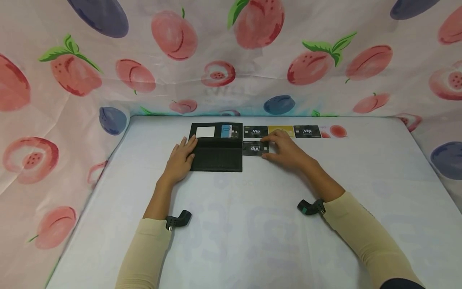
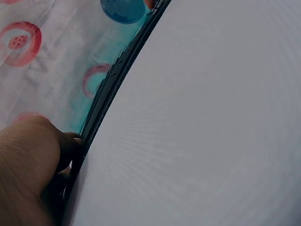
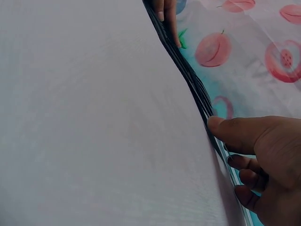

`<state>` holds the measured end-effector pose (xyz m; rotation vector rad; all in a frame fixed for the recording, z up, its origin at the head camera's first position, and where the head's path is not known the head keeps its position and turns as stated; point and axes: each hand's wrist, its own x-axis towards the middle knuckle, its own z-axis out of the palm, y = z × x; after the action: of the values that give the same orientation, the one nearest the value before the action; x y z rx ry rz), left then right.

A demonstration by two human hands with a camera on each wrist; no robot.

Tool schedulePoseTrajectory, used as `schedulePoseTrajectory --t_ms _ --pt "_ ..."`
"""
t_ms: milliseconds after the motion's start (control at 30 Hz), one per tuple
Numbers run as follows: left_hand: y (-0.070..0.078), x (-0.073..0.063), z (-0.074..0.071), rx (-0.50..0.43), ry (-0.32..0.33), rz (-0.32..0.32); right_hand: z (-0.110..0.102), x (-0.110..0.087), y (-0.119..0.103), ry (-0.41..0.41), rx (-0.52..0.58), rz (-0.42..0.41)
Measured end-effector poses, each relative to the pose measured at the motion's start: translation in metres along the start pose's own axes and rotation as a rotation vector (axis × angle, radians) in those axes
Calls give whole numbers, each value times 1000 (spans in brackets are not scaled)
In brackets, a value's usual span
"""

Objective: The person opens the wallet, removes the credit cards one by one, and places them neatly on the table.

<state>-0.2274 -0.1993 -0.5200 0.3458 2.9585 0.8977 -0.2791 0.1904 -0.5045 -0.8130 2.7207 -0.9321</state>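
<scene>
A black wallet [image 1: 216,160] lies unfolded on the white table. Its upper half has a white card or window [image 1: 205,132] and a blue card [image 1: 226,131] in slots. My left hand [image 1: 178,161] rests on the wallet's left edge, fingers extended. Against the wallet's right side lies a black Vip card [image 1: 252,148], its print upside down from here. Finger and thumb of my right hand [image 1: 285,151] pinch this card across its top and bottom edges at the right end. Both wrist views show the wallet only edge-on.
Above the pinched card runs a row of cards: a black Vip card [image 1: 255,131], a gold card [image 1: 285,129] partly behind my fingers, another black Vip card [image 1: 306,131] and a pale card with red fruit [image 1: 333,131]. A fruit-print curtain [image 1: 252,88] hangs behind the table.
</scene>
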Motion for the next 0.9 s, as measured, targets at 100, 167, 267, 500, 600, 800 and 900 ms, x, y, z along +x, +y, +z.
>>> schedulePoseTrajectory --t_ms 100,167,267,500,600,800,900 --pt "-1 0 1 3 0 -1 1 0 1 -1 -17 3" --pt "-2 0 1 4 -1 -1 1 0 0 -2 -24 6" --pt "-2 -1 2 1 -1 0 2 0 0 -2 -23 5" --pt "-2 -1 2 -1 -3 -2 3 0 0 18 -31 -15" --pt "-2 -1 1 0 -5 -2 5 1 1 37 -39 -30" --pt "-1 0 0 3 -12 -8 7 1 3 60 -36 -40" --pt "0 0 -1 0 -10 -6 7 2 3 69 -38 -44"
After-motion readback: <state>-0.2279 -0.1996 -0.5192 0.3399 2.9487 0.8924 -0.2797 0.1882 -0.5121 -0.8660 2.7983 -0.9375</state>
